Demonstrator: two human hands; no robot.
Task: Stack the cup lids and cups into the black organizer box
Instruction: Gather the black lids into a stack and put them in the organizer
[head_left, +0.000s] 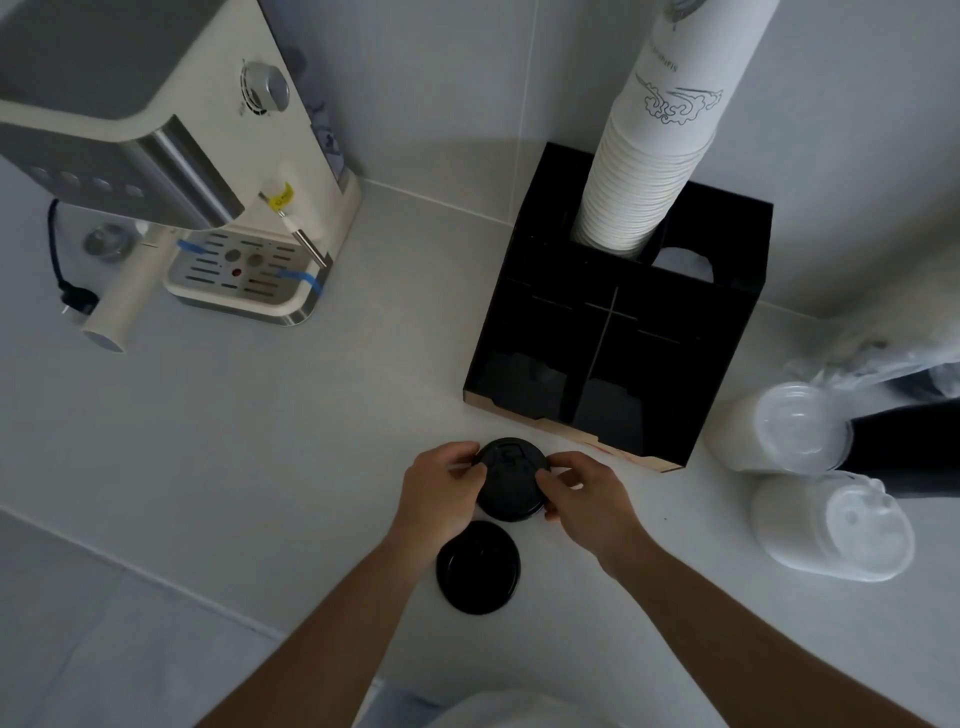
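Observation:
My left hand (439, 493) and my right hand (587, 499) both grip a stack of black cup lids (511, 480) from either side, just in front of the black organizer box (691, 364). A second black lid stack (478, 566) lies on the counter below my hands. A tall stack of white paper cups (654, 135) stands in the box's rear left compartment. The front compartments look dark; their contents are unclear.
A cream espresso machine (156, 130) stands at the back left with its drip tray (244, 275). Two sleeves of white lids (831, 525) lie at the right beside plastic wrap (883, 358) and a dark sleeve (904, 447). The grey counter (260, 441) ends at left front.

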